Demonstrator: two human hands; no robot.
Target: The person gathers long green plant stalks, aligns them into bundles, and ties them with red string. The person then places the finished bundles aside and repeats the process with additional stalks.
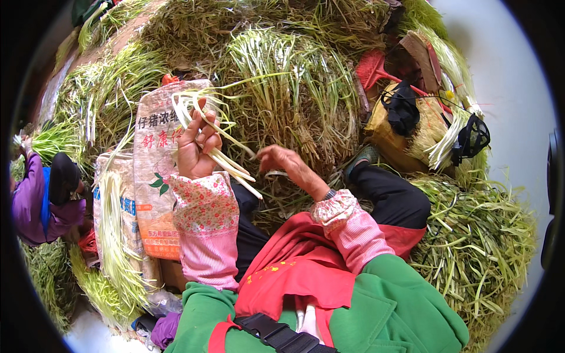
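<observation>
My left hand is raised over the printed woven sack and grips a few pale garlic chive stalks. Their white ends point down to the right, and their leafy ends loop over my fingers. To the right, my right hand hovers with bent fingers near one stalk's end; whether its fingertips touch that stalk I cannot tell. Beyond both hands lies a large heap of uncleaned chives with brown, dry lower parts. A bundle of pale chives hangs over a second sack at the left.
Woven sacks stand at my left. A person in purple sits at the far left, holding greens. A red plastic tool, a yellow sack and a black mesh item are at right, above a leafy pile.
</observation>
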